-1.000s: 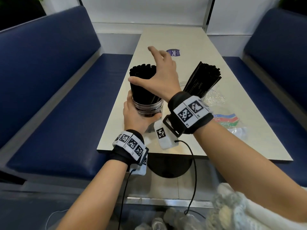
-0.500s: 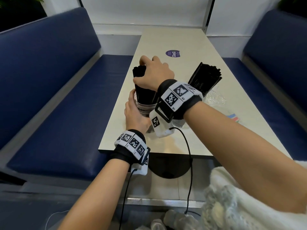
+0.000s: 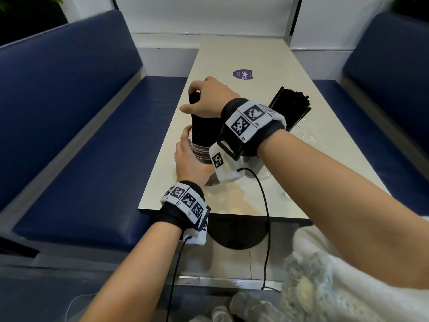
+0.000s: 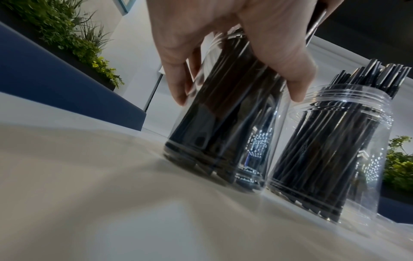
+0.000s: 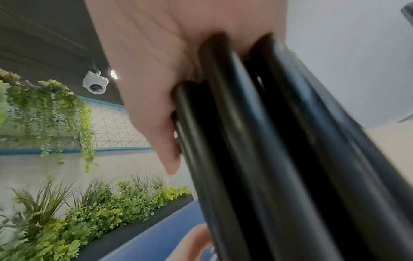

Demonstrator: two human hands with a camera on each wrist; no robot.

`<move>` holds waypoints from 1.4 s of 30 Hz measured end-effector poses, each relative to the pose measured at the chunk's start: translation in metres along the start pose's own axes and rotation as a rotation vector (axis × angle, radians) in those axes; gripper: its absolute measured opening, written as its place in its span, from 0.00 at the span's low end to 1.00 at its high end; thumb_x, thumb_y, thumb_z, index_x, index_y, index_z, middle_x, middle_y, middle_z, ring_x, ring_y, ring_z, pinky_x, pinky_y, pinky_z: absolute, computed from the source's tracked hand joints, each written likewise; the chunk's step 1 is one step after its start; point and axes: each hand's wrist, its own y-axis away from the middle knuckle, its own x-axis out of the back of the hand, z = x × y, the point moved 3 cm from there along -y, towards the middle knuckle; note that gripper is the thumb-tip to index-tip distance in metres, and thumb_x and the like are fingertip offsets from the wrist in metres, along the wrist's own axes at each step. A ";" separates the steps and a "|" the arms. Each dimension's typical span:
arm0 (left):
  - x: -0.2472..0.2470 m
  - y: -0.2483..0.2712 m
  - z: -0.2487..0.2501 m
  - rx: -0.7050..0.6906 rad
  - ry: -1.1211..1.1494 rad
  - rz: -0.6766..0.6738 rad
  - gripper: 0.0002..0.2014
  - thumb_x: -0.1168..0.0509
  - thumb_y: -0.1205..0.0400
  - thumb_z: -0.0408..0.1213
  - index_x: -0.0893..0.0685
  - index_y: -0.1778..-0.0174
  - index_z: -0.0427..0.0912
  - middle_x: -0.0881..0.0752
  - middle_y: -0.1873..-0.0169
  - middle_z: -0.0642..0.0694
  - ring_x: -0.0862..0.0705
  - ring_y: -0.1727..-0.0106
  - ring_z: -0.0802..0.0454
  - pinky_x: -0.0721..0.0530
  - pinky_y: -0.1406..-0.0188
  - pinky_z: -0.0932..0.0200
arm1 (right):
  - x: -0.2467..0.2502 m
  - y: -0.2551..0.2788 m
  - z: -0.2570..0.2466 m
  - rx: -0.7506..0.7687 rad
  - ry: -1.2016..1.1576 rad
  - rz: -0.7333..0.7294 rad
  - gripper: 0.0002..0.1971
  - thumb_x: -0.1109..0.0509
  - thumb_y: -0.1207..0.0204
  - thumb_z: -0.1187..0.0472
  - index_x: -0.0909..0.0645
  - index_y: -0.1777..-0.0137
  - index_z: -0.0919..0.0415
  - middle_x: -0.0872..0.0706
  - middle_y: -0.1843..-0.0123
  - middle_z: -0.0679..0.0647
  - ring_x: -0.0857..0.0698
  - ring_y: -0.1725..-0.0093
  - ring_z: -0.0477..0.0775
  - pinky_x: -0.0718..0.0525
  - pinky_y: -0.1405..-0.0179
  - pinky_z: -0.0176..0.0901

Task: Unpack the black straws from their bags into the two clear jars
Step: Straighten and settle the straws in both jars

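Both jars (image 4: 330,146) are standing full; the left hand (image 3: 190,162) is wrapping one jar, and the right hand (image 3: 209,98) is clutching its straws (image 3: 204,130), seemingly finishing.

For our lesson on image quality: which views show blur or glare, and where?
Right wrist view: straws and right hand smeared by closeness. Left wrist view: glare speckles on the near jar. Head view: sharp, with wide-angle bending at the benches.

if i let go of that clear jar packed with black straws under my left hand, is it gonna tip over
Probably somewhat tippy: the clear plastic jar leans in the left wrist view, and its black straws stand well above the rim. Likely light, so a nudge could slide it. The left hand steadies it while the right hand holds the straw tops.
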 end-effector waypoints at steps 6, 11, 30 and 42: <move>0.002 0.004 0.009 -0.006 0.024 0.006 0.47 0.41 0.42 0.49 0.41 0.22 0.48 0.30 0.32 0.41 0.31 0.30 0.43 0.28 0.29 0.42 | 0.003 -0.002 -0.001 -0.019 -0.098 0.118 0.14 0.42 0.24 0.56 0.24 0.39 0.53 0.26 0.34 0.55 0.23 0.36 0.64 0.25 0.41 0.51; 0.000 0.001 0.010 -0.013 -0.029 -0.002 0.41 0.35 0.32 0.35 0.42 0.21 0.48 0.30 0.32 0.40 0.31 0.30 0.43 0.29 0.30 0.48 | 0.009 0.000 0.006 -0.083 -0.124 0.056 0.14 0.44 0.24 0.58 0.26 0.41 0.56 0.26 0.33 0.59 0.25 0.34 0.65 0.25 0.35 0.53; -0.002 -0.006 -0.005 -0.032 -0.075 0.077 0.50 0.25 0.37 0.48 0.44 0.20 0.50 0.31 0.28 0.44 0.32 0.26 0.48 0.32 0.32 0.55 | 0.012 0.025 0.010 -0.172 -0.149 0.073 0.38 0.48 0.28 0.27 0.32 0.27 0.53 0.34 0.24 0.59 0.37 0.24 0.68 0.34 0.29 0.63; 0.000 -0.004 -0.006 -0.056 -0.077 0.039 0.52 0.22 0.38 0.43 0.43 0.20 0.51 0.31 0.29 0.42 0.32 0.26 0.44 0.30 0.33 0.52 | -0.021 0.047 0.011 -0.088 -0.550 0.543 0.42 0.25 0.36 0.58 0.42 0.23 0.56 0.43 0.22 0.58 0.27 0.30 0.63 0.21 0.40 0.49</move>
